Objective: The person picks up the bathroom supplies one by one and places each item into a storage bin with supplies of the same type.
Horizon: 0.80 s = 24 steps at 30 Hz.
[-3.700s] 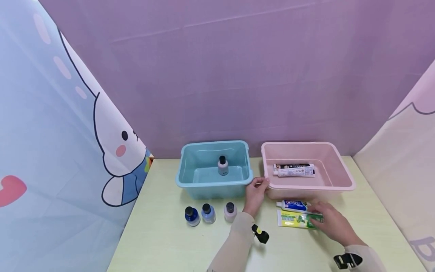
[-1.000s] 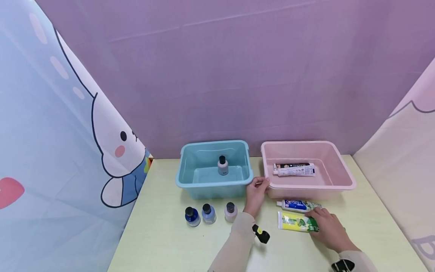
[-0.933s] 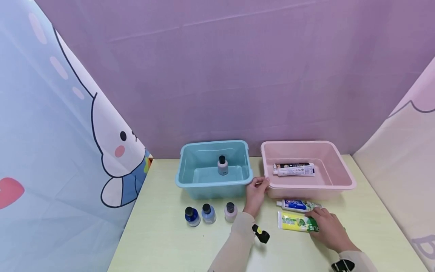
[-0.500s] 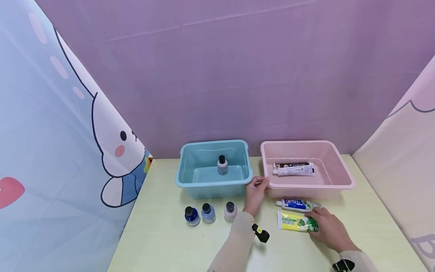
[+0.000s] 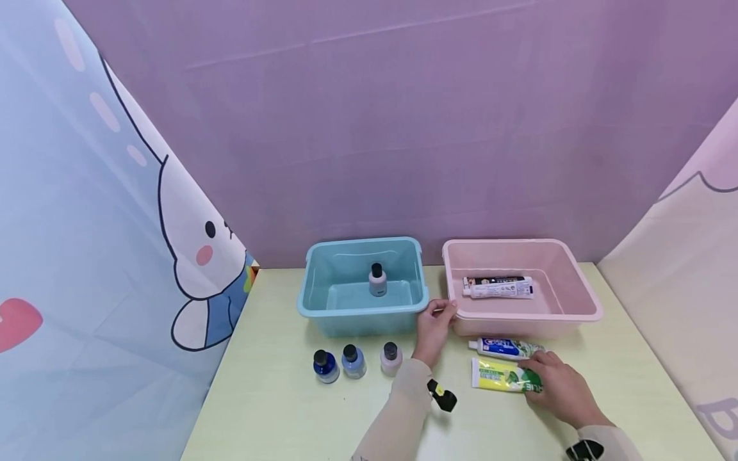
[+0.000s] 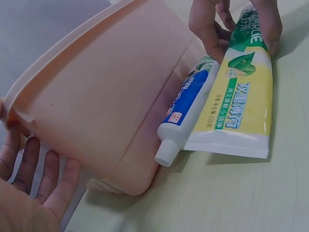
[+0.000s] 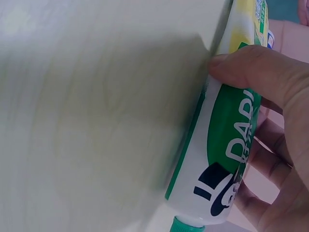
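My left hand [image 5: 434, 331] holds the rim of the pink bin [image 5: 527, 317] at its near left corner, thumb at the rim and fingers against the outer wall in the left wrist view. My right hand [image 5: 562, 387] pinches a yellow, green and white toothpaste tube [image 5: 498, 376] across its middle; the thumb lies along one edge in the right wrist view, and the green cap [image 7: 186, 225] points away from the bin. Just behind it lies a blue and white toothpaste tube [image 5: 501, 347], against the foot of the bin. Inside the bin rest a black toothpaste tube [image 5: 490, 281] and a white one [image 5: 500, 291].
A teal bin [image 5: 363, 313] stands to the left with one small black-capped bottle [image 5: 377, 282] upright inside. In front of it stand a dark blue bottle [image 5: 327, 369], a light blue bottle [image 5: 354, 363] and a pale pink bottle [image 5: 391, 361]. A purple cloth [image 5: 403, 128] hangs behind.
Earlier my right hand hovered over both loose tubes; now it grips the yellow and green tube, which has shifted slightly towards me. Over the last second both hands stay nearly still.
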### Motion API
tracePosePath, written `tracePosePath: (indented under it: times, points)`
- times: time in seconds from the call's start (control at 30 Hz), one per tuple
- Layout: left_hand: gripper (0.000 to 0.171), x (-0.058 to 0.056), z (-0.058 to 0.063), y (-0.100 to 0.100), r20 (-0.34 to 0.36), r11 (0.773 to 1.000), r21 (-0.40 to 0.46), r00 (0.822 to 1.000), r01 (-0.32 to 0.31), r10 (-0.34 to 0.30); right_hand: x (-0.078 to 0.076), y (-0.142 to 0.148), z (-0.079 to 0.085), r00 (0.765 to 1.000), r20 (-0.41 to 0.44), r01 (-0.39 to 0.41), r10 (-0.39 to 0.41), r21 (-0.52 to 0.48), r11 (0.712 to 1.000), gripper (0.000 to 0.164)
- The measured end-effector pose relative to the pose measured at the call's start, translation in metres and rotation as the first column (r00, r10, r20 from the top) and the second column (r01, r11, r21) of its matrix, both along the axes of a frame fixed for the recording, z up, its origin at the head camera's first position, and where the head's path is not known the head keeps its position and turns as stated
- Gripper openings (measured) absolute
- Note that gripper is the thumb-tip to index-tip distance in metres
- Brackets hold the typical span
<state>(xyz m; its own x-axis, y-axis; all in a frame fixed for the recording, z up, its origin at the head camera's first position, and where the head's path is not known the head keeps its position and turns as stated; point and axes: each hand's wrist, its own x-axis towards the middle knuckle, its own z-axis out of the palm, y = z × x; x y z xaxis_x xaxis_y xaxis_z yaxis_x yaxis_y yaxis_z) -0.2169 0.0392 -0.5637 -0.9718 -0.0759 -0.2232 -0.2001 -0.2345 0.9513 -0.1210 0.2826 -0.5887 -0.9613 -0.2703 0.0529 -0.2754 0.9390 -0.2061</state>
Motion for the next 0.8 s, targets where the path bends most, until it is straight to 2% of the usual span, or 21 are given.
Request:
tracePosePath:
  times: [0.27, 0.8]
  points:
    - [0.018, 0.000, 0.000, 0.000, -0.012, 1.000, 0.012, 1.000, -0.007, 0.007, 0.001, 0.004, 0.003, 0.998, -0.058, 0.000, -0.002, -0.039, 0.999, 0.056]
    - [0.016, -0.001, 0.001, 0.001, 0.007, 1.000, 0.004, 1.000, -0.024, 0.024, -0.003, 0.008, 0.025, 0.991, -0.132, -0.023, 0.018, -0.032, 0.999, 0.056]
